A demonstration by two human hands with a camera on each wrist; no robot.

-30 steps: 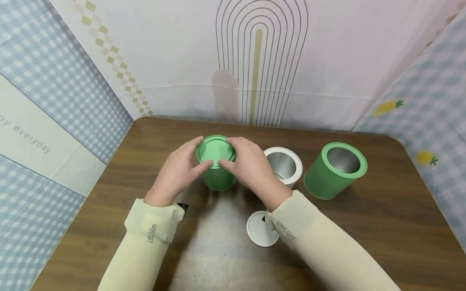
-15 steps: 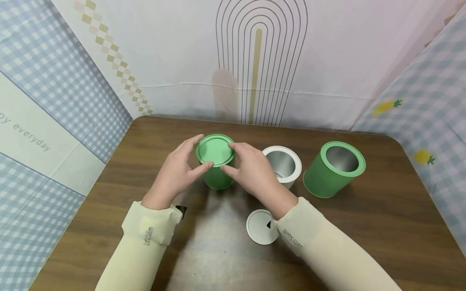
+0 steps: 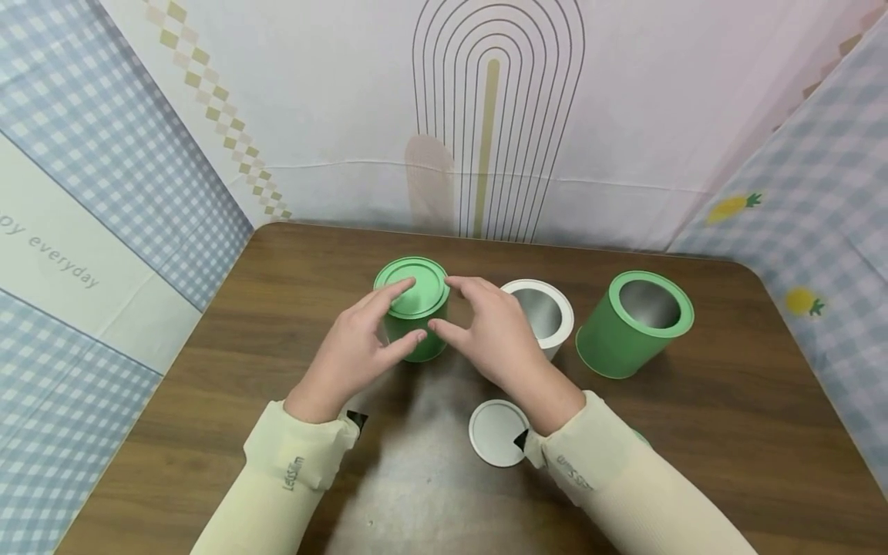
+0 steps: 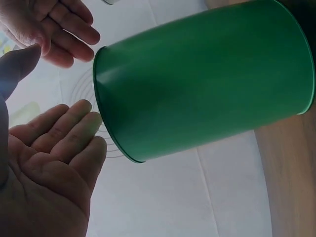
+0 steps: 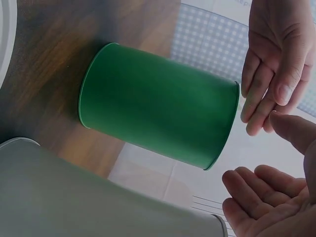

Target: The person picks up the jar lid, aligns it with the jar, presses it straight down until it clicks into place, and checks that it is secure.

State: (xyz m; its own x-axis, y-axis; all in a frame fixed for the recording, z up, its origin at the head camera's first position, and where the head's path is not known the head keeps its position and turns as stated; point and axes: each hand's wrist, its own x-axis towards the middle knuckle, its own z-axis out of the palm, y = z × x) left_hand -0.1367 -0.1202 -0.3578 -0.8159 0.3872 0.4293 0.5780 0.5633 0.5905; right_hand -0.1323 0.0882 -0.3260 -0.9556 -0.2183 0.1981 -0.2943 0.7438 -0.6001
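Observation:
A green can [image 3: 405, 330] stands at the left of the group, with a green lid [image 3: 419, 285] seated in its top. My left hand [image 3: 347, 356] hovers at its near left side, index finger overlapping the lid in the head view. On the right side, my right hand [image 3: 501, 331] has its thumb and fingers spread close to the can's rim. Both wrist views show loosely bent fingers just above the top edge of the can [image 4: 202, 79], with nothing in either palm. The two thumbs come near each other in front of the can.
Just right of my right hand stands an open white can [image 3: 565, 317], partly hidden by it. Farther right is an open green can [image 3: 610, 343]. A white lid [image 3: 494, 432] lies flat on the wooden table [image 3: 208, 416]. A green edge [image 3: 640, 437] peeks out behind my right sleeve.
Both hands have come away from the lid's rim, drawing back toward the near side. The left hand has shifted right and nearer, its index finger now over the lid. The cans stay put.

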